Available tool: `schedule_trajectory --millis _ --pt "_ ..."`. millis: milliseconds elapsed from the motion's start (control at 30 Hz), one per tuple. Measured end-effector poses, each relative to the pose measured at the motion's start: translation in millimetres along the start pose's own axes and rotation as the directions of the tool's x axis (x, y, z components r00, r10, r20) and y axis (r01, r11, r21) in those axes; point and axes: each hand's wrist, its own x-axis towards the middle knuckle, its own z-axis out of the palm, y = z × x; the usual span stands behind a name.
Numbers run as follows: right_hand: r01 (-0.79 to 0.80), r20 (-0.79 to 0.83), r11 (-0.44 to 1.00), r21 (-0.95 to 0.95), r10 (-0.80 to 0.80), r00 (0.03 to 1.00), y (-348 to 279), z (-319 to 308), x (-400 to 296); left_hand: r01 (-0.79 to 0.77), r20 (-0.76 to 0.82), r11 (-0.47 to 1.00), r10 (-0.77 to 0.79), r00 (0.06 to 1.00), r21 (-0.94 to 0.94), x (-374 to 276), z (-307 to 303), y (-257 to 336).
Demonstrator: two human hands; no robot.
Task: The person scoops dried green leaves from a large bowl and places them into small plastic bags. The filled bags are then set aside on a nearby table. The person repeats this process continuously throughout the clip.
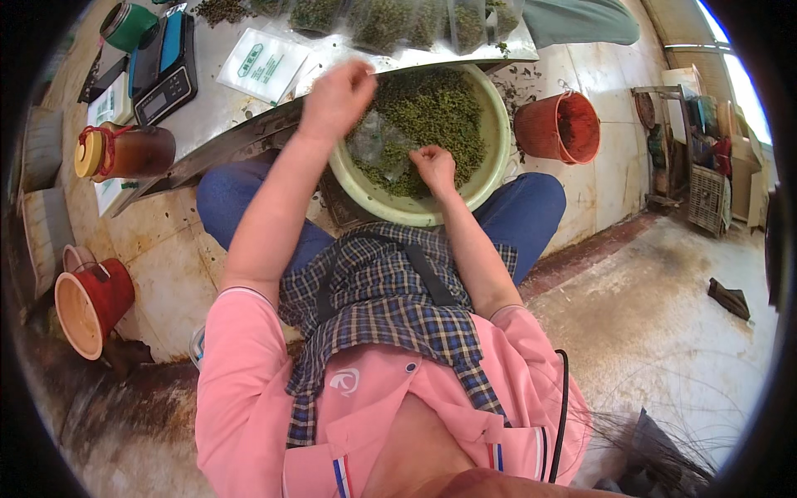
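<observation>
A pale green plastic basin (417,218) holds a heap of green peppercorns (451,112). Inside it, at the left, lies a clear plastic bag (372,138) with some peppercorns in or under it. My right hand (434,167) is over the basin, its fingertips pinched at the bag's right edge. Raised over the basin's upper left rim by the table edge, my left hand (342,93) is blurred with curled fingers; whether it holds anything is unclear. Filled clear bags of peppercorns (380,25) stand on the metal table (218,118), beside a stack of printed plastic bags (263,65).
A digital scale (163,93), a green jar (127,26) and a yellow-lidded jar (124,151) are on the table at the left. Red buckets (542,127) (115,292) stand on the floor on both sides. Another person's leg (579,22) shows beyond the table.
</observation>
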Motion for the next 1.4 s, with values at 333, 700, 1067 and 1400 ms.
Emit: schedule_trajectory --millis 333,700,1067,1400 --pt "-0.283 0.264 0.539 0.793 0.115 0.958 -66.5 -26.2 -20.4 -0.059 0.271 0.987 0.017 0.962 0.149 -87.3 75.8 -2.5" --pt "0.355 0.256 0.62 -0.7 -0.245 0.935 -59.8 -15.3 -61.4 0.518 0.427 0.722 -0.332 0.841 -0.459 -57.4 36.3 -32.4" --pt "0.464 0.101 0.8 -0.381 -0.463 0.881 -16.6 -12.8 3.1 0.605 0.415 0.526 -0.442 0.795 -0.598 -47.9 29.2 -10.9" --pt "0.08 -0.086 0.478 0.875 -0.01 0.996 -49.1 -56.3 -22.5 0.038 0.047 0.904 -0.064 0.997 0.426 -51.7 33.7 4.8"
